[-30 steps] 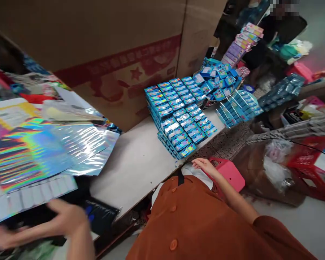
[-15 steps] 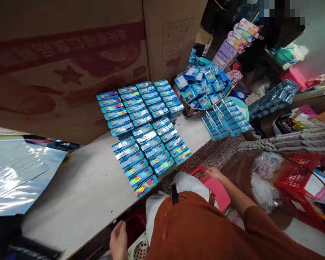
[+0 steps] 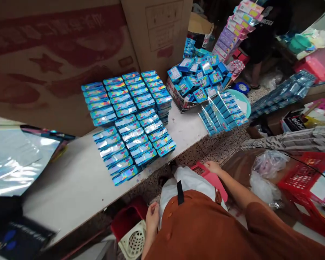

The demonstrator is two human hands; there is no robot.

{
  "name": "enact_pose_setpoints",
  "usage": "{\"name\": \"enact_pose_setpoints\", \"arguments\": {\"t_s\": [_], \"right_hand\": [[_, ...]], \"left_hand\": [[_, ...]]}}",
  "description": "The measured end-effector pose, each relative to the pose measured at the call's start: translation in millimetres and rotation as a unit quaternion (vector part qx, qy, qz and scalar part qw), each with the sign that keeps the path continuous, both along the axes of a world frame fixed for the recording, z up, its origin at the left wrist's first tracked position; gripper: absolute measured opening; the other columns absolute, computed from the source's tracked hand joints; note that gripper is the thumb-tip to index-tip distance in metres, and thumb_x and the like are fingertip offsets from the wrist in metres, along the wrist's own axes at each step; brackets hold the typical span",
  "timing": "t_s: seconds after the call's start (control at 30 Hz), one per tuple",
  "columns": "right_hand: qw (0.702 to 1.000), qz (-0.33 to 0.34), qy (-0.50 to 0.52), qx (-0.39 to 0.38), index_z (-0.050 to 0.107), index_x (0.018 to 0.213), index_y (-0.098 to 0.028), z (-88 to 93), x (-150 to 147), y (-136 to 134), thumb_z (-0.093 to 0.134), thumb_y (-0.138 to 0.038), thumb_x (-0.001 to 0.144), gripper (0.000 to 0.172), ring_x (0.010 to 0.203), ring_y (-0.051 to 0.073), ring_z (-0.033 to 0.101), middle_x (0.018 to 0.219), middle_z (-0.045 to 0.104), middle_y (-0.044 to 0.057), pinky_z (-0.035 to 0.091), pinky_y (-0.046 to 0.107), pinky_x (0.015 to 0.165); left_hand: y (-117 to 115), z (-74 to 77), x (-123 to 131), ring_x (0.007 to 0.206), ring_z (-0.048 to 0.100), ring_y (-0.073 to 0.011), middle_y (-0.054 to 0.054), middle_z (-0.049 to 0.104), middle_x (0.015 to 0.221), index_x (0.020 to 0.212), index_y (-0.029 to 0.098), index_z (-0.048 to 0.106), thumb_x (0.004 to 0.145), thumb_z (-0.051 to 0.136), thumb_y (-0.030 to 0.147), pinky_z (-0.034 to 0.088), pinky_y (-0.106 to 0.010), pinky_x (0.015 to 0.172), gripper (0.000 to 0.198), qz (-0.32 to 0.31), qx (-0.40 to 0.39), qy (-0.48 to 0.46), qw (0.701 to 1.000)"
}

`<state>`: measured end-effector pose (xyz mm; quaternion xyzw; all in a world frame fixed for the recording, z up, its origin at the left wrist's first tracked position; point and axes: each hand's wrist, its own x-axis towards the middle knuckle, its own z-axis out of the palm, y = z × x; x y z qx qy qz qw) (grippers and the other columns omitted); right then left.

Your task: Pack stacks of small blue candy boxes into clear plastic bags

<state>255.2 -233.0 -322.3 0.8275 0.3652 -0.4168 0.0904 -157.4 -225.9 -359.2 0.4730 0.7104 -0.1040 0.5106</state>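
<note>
My left hand (image 3: 152,216) hangs low against my brown garment and a white cloth (image 3: 189,180), holding nothing, just above a white perforated basket (image 3: 134,242). My right hand (image 3: 212,167) reaches out to the right, fingers curled over the edge of a pink stool (image 3: 215,180) on the floor. In front of me, stacked rows of shiny blue boxes (image 3: 130,122) cover the middle of a white table (image 3: 78,180). Neither hand touches them.
Large cardboard cartons (image 3: 56,54) wall the table's far side. Holographic sheets (image 3: 16,159) lie at the left. A carton of loose blue boxes (image 3: 197,81) and a further blue stack (image 3: 222,113) sit right. A red crate (image 3: 306,177) and another person (image 3: 262,32) are nearby.
The view has swung right, away from the holographic sheets. My left hand left that pile and dropped to my lap. My right hand stayed on the pink stool.
</note>
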Motion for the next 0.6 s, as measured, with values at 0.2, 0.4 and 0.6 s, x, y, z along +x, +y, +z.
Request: {"name": "enact_pose_setpoints", "arguments": {"t_s": [0.2, 0.4, 0.6], "right_hand": [[0.976, 0.218, 0.002, -0.014, 0.069, 0.088, -0.017, -43.0, -81, -5, 0.033, -0.044, 0.096, 0.046, 0.079, 0.017, 0.064, 0.088, 0.072, 0.01, 0.037, 0.025, 0.066], [0.882, 0.471, 0.033, 0.007, 0.067, 0.084, -0.019, -116.6, -134, 25, 0.035, -0.05, 0.095, 0.046, 0.083, 0.018, 0.062, 0.09, 0.069, 0.009, 0.039, 0.026, 0.073], [0.764, 0.639, 0.077, 0.047, 0.066, 0.077, -0.017, -193.4, -153, 30, 0.049, -0.038, 0.09, 0.03, 0.093, 0.022, 0.055, 0.094, 0.063, 0.011, 0.034, 0.029, 0.081]], "left_hand": [[-54, -35.7, 23, 0.098, 0.066, -0.0242, -0.011, 0.071, 0.097, 0.09, 0.018, 0.064, 0.086, 0.043, 0.029, 0.049, -0.034, 0.083, 0.025, 0.026, 0.016, -0.002, 1.0], [-96, -80.2, 50, 0.084, 0.065, -0.0228, -0.012, 0.069, 0.084, 0.076, 0.017, 0.062, 0.086, 0.049, 0.036, 0.041, -0.031, 0.072, 0.025, 0.051, 0.02, 0.032, 0.998], [-112, -141.6, 71, 0.083, 0.062, -0.0214, -0.011, 0.069, 0.084, 0.075, 0.018, 0.065, 0.09, 0.043, 0.041, 0.038, -0.033, 0.073, 0.035, 0.046, 0.088, 0.0, 0.995]]}}
